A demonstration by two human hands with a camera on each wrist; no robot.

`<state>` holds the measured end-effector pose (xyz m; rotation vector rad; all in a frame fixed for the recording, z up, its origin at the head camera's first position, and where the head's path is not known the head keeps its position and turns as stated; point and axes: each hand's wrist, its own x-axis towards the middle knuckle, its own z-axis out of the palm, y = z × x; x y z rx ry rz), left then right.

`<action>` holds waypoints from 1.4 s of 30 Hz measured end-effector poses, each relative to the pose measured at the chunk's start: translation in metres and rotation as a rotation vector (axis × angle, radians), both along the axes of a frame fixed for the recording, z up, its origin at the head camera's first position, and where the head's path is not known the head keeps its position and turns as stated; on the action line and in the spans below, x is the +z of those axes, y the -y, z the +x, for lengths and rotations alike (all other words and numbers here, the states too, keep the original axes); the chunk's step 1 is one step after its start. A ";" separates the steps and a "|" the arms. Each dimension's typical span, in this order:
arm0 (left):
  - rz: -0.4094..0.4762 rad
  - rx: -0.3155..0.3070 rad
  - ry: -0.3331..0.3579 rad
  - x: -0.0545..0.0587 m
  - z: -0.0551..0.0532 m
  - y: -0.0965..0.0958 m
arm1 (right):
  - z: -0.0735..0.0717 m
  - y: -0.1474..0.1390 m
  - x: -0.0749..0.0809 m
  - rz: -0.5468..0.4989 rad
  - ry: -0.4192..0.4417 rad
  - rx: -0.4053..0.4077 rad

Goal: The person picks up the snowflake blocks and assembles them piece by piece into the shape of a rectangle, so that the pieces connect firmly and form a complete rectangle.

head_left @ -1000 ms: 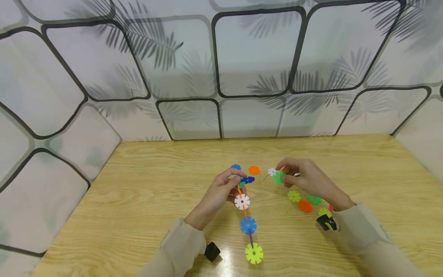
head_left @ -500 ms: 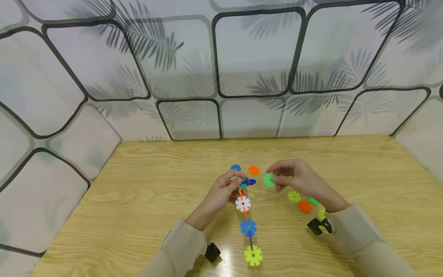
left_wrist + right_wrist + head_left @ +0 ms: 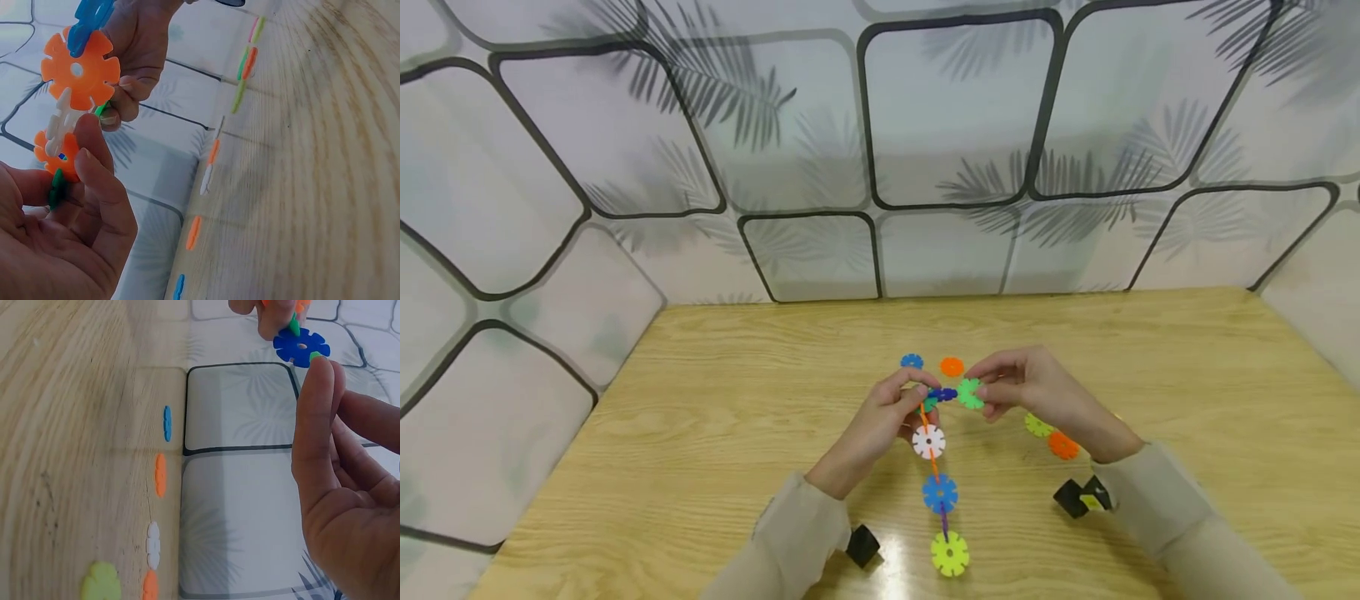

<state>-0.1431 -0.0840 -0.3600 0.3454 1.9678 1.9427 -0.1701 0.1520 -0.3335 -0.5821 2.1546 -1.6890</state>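
Note:
My left hand [image 3: 880, 417] grips the top of a chain of interlocking notched discs, around the dark green disc [image 3: 57, 189]. Down from it toward me run orange discs seen edge-on, a white disc [image 3: 922, 449], a blue disc [image 3: 931, 495], a purple one on edge and a yellow-green disc [image 3: 942, 560] at the end. A dark blue disc [image 3: 289, 351] juts from the dark green one toward the right. Between thumb and fingers, my right hand [image 3: 1037, 396] pinches a light green disc [image 3: 968, 394] at the dark blue disc's edge; whether their notches interlock I cannot tell.
On the wooden table [image 3: 700, 433], a loose blue disc [image 3: 912, 360] and an orange disc [image 3: 952, 367] lie beyond the hands. Another orange disc [image 3: 1063, 446] and a yellow-green one [image 3: 1037, 426] lie below the right hand. A patterned backdrop [image 3: 820, 258] rises behind the table.
My right hand has moved left with the light green disc, from beside the loose white disc up to the dark blue disc. The left hand and the chain have barely shifted.

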 end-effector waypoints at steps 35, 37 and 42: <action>-0.009 -0.114 -0.001 -0.003 0.004 -0.002 | 0.007 0.006 -0.002 0.006 -0.029 0.009; -0.009 -0.120 0.011 -0.004 0.002 -0.002 | 0.006 0.005 -0.003 0.012 -0.032 0.020; -0.017 -0.112 0.042 -0.007 -0.001 0.000 | 0.004 0.002 -0.004 0.026 -0.019 0.063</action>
